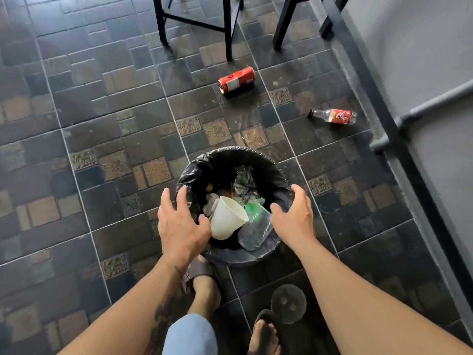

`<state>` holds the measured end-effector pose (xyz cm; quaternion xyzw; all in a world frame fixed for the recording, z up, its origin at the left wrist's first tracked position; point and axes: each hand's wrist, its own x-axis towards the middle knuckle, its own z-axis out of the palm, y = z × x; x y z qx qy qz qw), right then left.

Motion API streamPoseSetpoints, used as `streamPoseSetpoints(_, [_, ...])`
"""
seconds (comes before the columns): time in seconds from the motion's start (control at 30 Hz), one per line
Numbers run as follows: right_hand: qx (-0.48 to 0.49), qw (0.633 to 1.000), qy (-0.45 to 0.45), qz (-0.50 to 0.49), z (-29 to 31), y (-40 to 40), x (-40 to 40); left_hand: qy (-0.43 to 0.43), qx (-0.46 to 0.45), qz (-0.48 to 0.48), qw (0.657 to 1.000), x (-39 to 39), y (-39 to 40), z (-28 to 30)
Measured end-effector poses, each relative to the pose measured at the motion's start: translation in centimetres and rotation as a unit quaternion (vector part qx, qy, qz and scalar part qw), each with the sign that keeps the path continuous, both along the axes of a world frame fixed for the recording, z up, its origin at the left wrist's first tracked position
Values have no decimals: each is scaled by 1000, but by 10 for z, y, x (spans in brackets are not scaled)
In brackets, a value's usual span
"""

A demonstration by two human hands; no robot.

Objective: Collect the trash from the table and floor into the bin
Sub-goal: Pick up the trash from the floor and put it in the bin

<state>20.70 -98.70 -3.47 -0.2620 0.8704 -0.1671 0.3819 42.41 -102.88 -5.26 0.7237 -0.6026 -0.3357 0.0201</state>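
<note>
A round bin (261,160) lined with a black bag stands on the tiled floor right in front of me. Inside it lie a white paper cup (226,219), a clear plastic cup (256,230) and crumpled wrappers. My left hand (179,221) hovers over the bin's left rim with fingers spread, holding nothing. My right hand (294,213) hovers over the right rim, also spread and empty. A red drink can (236,80) lies on its side on the floor beyond the bin. A clear plastic bottle with a red label (332,116) lies farther right, near the wall.
Black chair legs (227,29) stand at the top of the view, behind the can. A grey wall with a grey pipe (435,101) runs along the right side. My sandalled feet (204,285) are just below the bin.
</note>
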Motion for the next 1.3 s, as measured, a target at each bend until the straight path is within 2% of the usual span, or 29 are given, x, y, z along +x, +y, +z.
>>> streamPoseSetpoints(0.1, [8, 1000, -1, -23, -14, -20, 0, 90, -2, 20, 996, 7, -19, -10])
streamPoseSetpoints(0.27, [43, 998, 11, -45, -23, -48, 3, 150, 29, 75, 985, 2, -42, -10])
streamPoseSetpoints(0.43, [39, 998, 42, 32, -19, -84, -2, 126, 11, 99, 987, -8, -79, -5])
streamPoseSetpoints(0.57, [26, 997, 64, 47, -16, -120, -26, 134, -6, 88, 987, -31, -123, 0])
streamPoseSetpoints(0.83, [-1, 999, 25, 47, -13, -171, -106, 123, -16, 21, 992, -98, -195, -6])
streamPoseSetpoints(0.93, [9, 999, 11, 53, -13, -177, -134, 123, 2, 4, 992, -121, -208, -6])
streamPoseSetpoints(1.13, [79, 988, -75, 109, -13, -177, -179, 118, 42, -11, 992, -142, -225, -1])
streamPoseSetpoints(1.3, [53, 993, -25, 103, -20, -205, -211, 117, -23, 5, 993, -160, -268, -4])
